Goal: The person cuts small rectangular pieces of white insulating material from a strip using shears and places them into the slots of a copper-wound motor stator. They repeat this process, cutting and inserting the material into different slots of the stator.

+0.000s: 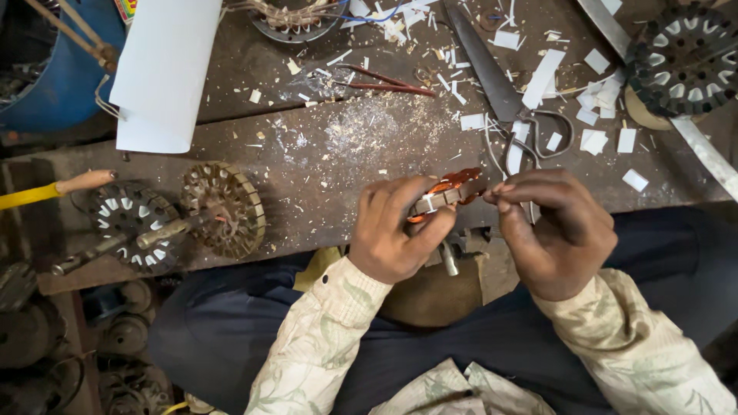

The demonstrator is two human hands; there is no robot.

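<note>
My left hand (392, 234) pinches the copper coil (450, 192) just above the table (323, 165); my right hand (550, 230) nips its end, probably wire. I keep the grip firm and pull evenly.

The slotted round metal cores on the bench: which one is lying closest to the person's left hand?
The rusty brown core with a shaft through it, lying just left of the left hand. The dark core beside it is farther left; another dark core is at the top right corner.

Your sleeves (323, 338) are cream cloth with a faint grey-green leaf print. Below the desk (307, 165) edge, you wear dark navy trousers (492, 338).
</note>
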